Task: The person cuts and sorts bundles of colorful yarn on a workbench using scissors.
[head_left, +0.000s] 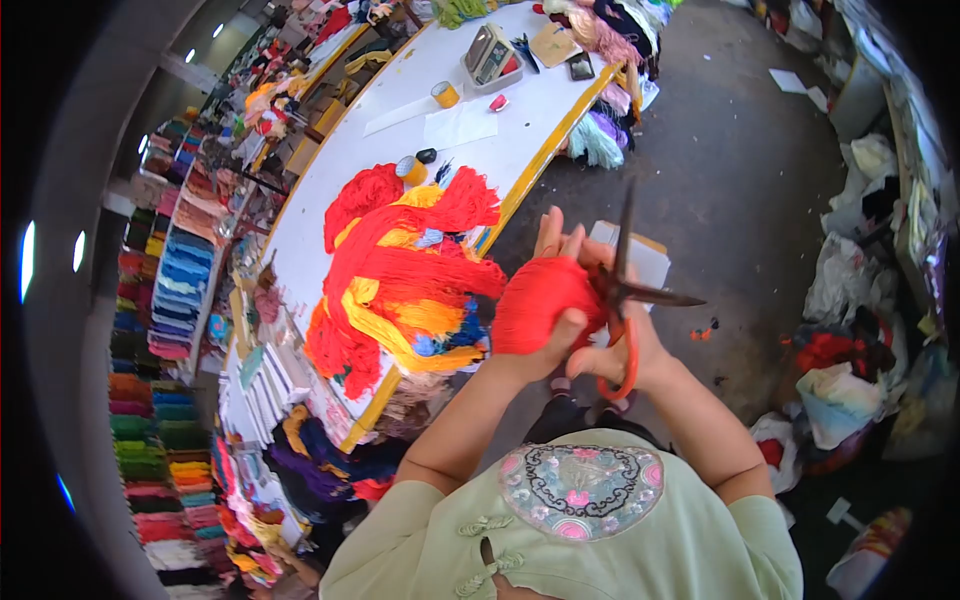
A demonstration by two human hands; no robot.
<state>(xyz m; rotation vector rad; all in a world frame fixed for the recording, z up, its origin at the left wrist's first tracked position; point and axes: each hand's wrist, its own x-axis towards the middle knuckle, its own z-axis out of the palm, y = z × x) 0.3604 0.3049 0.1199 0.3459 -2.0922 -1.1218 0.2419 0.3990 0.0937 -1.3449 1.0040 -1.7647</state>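
Observation:
My left hand [562, 335] is wrapped round a thick bundle of red yarn [543, 300], its fingers showing above and its thumb below. In my right hand [640, 345] is a pair of scissors [629, 350] with orange handles and dark blades spread apart, one pointing up and the other to the right. The scissors' pivot lies right at the bundle's right end. To the left, red skeins [400, 262] and yellow-orange skeins [425, 318] lie heaped on the white table, with a little blue yarn [462, 330] among them. Part of the red yarn reaches from the heap towards my left hand.
The white table [345, 130] has a yellow edge beside me. On it stand a scale [490, 55], an orange-yellow spool [445, 95] and another spool [410, 170]. Yarn hangs over its far end. Plastic bags [840, 400] line the right side; coloured yarn stacks [180, 290] fill shelves at left.

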